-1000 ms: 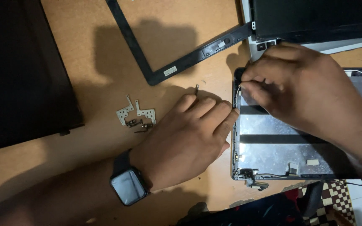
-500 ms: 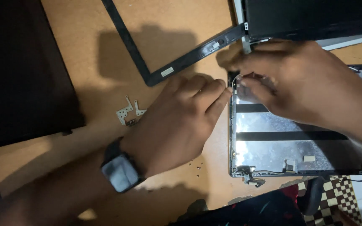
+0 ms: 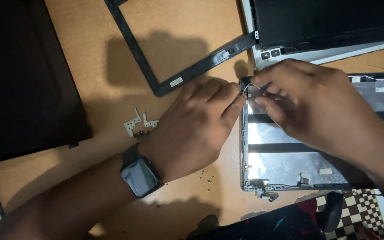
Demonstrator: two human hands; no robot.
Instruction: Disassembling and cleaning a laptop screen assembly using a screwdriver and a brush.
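Note:
A laptop lid back cover (image 3: 285,164) with a shiny foil inside and black strips lies on the wooden table (image 3: 103,93). My left hand (image 3: 196,129), with a smartwatch (image 3: 139,177) on its wrist, rests knuckles-up at the cover's upper left corner, fingers curled against the edge. My right hand (image 3: 307,106) pinches a thin wire (image 3: 248,88) at that same corner. What the left fingertips hold is hidden.
A black screen bezel frame (image 3: 156,80) lies at the top centre. A dark panel (image 3: 23,75) covers the left. Two metal hinge brackets (image 3: 139,123) and several tiny screws (image 3: 206,178) lie loose. A laptop base (image 3: 325,31) sits top right; a checkered cloth (image 3: 356,209) at the bottom right.
Both hands have closed in on the cover's upper left corner; the left hand slid up and right, and the right fingers now pinch the wire there.

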